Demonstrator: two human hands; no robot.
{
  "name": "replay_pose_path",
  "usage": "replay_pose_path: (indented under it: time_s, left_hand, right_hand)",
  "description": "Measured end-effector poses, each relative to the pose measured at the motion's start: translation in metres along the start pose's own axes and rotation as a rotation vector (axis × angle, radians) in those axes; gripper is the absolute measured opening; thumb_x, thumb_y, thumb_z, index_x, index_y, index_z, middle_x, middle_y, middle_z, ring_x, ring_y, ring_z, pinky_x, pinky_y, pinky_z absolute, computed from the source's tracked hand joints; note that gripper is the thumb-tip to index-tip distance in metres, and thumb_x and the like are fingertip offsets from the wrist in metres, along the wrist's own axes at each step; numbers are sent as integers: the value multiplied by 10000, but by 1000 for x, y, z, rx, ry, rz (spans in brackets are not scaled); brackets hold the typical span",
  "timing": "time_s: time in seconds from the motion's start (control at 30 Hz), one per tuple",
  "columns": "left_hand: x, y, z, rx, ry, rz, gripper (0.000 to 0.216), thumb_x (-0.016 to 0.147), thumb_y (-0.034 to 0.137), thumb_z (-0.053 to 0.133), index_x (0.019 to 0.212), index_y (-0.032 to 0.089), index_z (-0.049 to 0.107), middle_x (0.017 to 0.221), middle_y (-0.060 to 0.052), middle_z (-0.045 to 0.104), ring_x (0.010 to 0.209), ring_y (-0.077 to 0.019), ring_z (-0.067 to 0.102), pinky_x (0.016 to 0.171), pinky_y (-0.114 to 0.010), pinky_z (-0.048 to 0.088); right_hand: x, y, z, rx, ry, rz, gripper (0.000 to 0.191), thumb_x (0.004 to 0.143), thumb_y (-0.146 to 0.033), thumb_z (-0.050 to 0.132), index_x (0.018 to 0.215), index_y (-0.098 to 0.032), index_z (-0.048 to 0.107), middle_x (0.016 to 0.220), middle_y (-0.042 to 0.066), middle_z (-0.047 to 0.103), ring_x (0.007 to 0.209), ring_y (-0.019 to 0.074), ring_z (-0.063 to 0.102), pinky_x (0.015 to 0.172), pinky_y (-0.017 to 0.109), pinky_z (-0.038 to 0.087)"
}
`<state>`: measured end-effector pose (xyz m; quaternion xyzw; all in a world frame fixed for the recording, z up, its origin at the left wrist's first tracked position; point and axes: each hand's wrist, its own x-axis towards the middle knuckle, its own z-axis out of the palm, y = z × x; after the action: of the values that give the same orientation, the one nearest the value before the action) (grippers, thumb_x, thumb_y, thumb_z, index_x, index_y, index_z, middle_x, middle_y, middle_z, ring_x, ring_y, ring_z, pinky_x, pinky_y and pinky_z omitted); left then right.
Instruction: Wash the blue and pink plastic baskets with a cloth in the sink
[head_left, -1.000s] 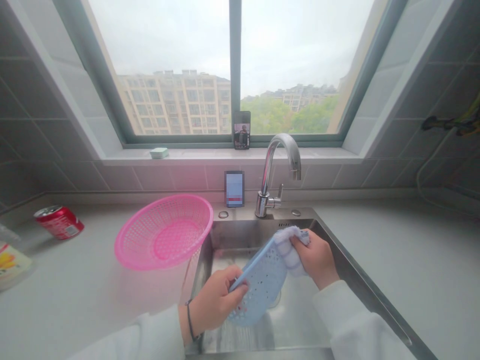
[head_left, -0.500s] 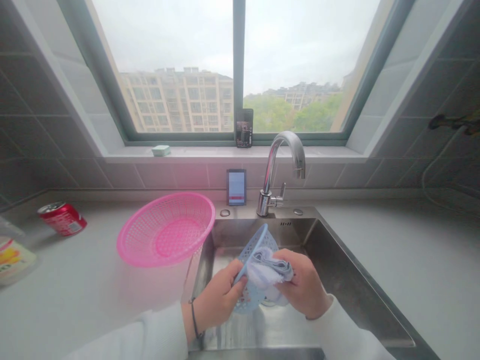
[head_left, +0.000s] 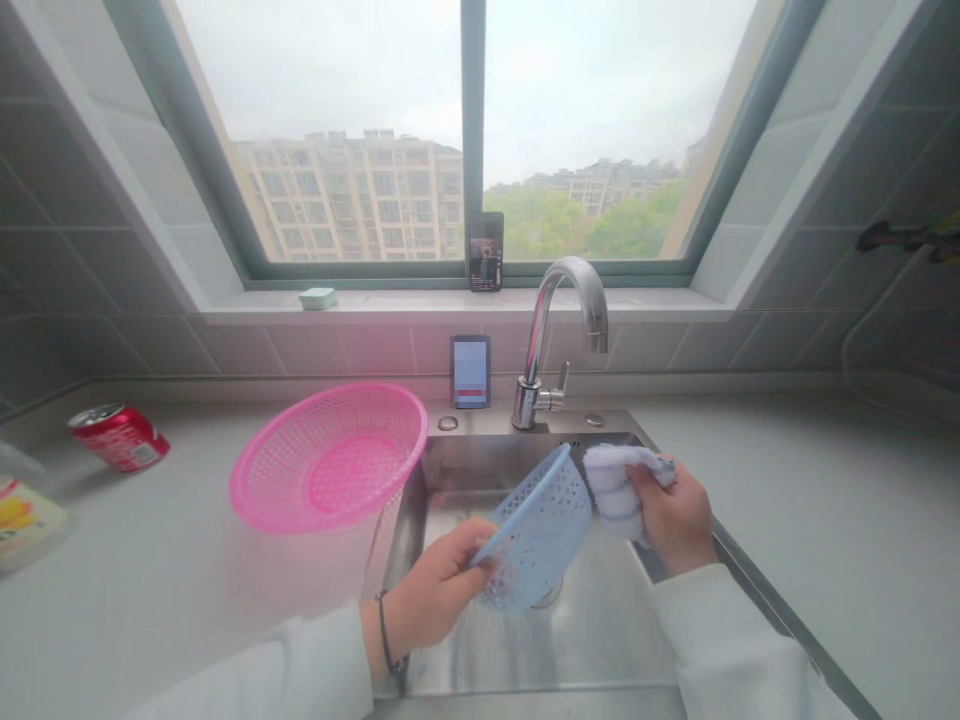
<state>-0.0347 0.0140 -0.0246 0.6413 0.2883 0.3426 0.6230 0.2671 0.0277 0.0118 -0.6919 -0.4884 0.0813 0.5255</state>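
Observation:
My left hand (head_left: 433, 600) grips the rim of a light blue perforated plastic basket (head_left: 537, 530), holding it tilted over the stainless steel sink (head_left: 592, 640). My right hand (head_left: 673, 517) is shut on a folded white cloth with purple stripes (head_left: 616, 490). That cloth is held just right of the basket, and I cannot tell whether the two touch. The basket's lower edge hangs above the sink's drain, which it mostly hides.
A chrome gooseneck faucet (head_left: 559, 340) stands behind the sink. On the counter (head_left: 150, 580) to the left lie a pink plastic basket (head_left: 328, 457) and a red soda can (head_left: 120, 437). A phone (head_left: 470, 372) leans against the tiles, and another (head_left: 486, 252) stands on the windowsill.
My right hand has carried the cloth off the basket's face, rightward to the sink's right side. The blue basket now shows its outer side, and my left hand keeps hold of it.

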Motion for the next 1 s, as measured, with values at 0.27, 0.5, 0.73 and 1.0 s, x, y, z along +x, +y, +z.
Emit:
replay_pose_path:
  time_s: [0.27, 0.5, 0.73, 1.0]
  left_hand:
    - [4, -2, -4, 294, 237, -49, 281, 906, 441, 528, 812, 177, 548, 638, 11, 582, 587, -147, 549, 583, -250, 398]
    - [5, -3, -3, 372, 284, -70, 334, 903, 488, 530, 741, 197, 513, 579, 11, 589, 565, -150, 556, 552, -235, 383]
    - [0, 0, -2, 231, 253, -48, 418, 860, 584, 558, 715, 202, 475, 550, 40, 522, 500, -127, 537, 507, -220, 378]
    - [3, 2, -3, 332, 293, -55, 423, 843, 584, 583, 702, 202, 470, 563, 24, 544, 544, -137, 532, 532, -228, 371]
  right_hand:
    - [-37, -44, 20, 126, -405, -322, 258, 759, -465, 609, 714, -211, 610, 593, 0, 629, 540, 171, 564, 541, 281, 432]
    - [-42, -45, 27, 166, -483, -346, 288, 792, -475, 586, 699, -203, 609, 599, 0, 628, 548, 157, 560, 537, 261, 425]
    - [-10, -15, 12, -28, -190, -53, 365, 763, -558, 559, 720, -203, 630, 630, 20, 667, 613, 211, 612, 578, 298, 452]
    - [-45, -50, 23, 180, -476, -278, 255, 773, -457, 616, 701, -213, 603, 606, 13, 641, 556, 178, 567, 541, 280, 424]
